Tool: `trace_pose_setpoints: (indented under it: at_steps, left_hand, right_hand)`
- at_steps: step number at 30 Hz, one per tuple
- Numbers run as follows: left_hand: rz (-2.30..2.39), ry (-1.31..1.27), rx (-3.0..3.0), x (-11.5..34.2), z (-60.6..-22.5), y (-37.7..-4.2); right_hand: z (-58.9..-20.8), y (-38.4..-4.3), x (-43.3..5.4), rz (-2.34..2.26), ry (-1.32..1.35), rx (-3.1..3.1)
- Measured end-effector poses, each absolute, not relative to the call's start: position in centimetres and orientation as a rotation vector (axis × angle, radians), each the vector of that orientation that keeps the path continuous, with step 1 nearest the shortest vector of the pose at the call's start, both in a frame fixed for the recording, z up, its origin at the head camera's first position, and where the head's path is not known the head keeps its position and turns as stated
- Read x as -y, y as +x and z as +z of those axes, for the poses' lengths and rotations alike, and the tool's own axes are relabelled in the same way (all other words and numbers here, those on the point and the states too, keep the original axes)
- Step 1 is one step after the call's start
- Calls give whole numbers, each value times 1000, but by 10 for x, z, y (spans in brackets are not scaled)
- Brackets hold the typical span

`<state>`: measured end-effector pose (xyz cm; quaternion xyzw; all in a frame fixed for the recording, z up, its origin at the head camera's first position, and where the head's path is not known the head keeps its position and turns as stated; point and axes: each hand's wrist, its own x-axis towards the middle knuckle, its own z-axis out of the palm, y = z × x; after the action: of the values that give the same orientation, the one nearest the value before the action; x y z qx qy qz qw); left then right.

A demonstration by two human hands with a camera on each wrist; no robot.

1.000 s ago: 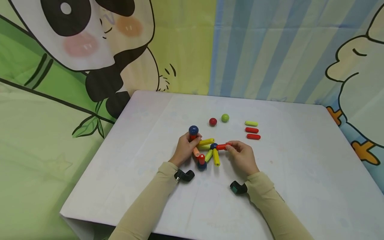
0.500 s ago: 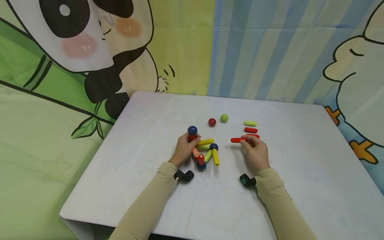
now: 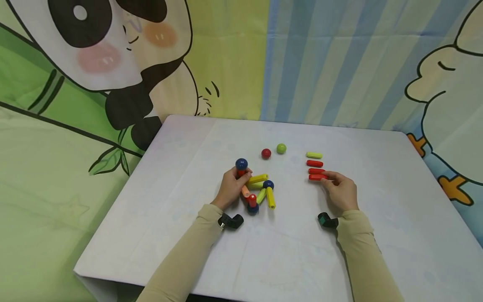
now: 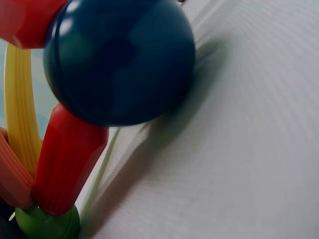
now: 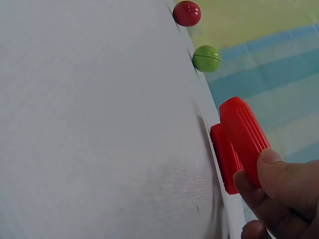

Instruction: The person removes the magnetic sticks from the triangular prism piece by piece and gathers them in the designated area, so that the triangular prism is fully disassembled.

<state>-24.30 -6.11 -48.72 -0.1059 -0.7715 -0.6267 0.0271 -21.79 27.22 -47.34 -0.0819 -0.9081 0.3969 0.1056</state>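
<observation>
My right hand (image 3: 342, 193) pinches a red rod (image 3: 316, 177) between thumb and fingers, just in front of the row of loose rods. In the right wrist view this red rod (image 5: 244, 137) has grooved sides and overlaps another red rod (image 5: 225, 159) behind it. My left hand (image 3: 228, 188) grips a structure of rods and balls on its left side. A blue ball (image 3: 241, 164) tops it, and yellow rods (image 3: 271, 198) spread from another blue ball (image 3: 268, 184). The left wrist view shows a large blue ball (image 4: 119, 59) joined to red rods, with a green ball (image 4: 47, 224) below.
Beyond the structure lie a loose red ball (image 3: 266, 154) and a green ball (image 3: 281, 148). To their right are a yellow-green rod (image 3: 314, 155) and red rods (image 3: 315, 163). All rest on a white table (image 3: 188, 138) in front of a printed curtain.
My right hand has pulled the red rod away from the blue ball and carried it right, to the loose red rods. The left hand keeps its grip on the structure.
</observation>
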Motion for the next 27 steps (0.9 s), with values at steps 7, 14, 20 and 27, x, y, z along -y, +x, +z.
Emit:
trace_pose_setpoints:
  at_steps: [7, 14, 20, 27]
  left_hand:
    - [-1956, -319, 2375, 62, -489, -243]
    - [-1949, -327, 2365, 63, -489, -241]
    - [-1953, -333, 2385, 63, -488, -241]
    - [-1955, -345, 2375, 63, -488, -243]
  right_hand:
    - [-473, -217, -273, 1131, -261, 2713]
    - [-480, -219, -276, 1080, -251, 2737]
    - [-485, -221, -279, 1026, -210, 2756]
    - [-485, -224, -279, 1010, -185, 2766]
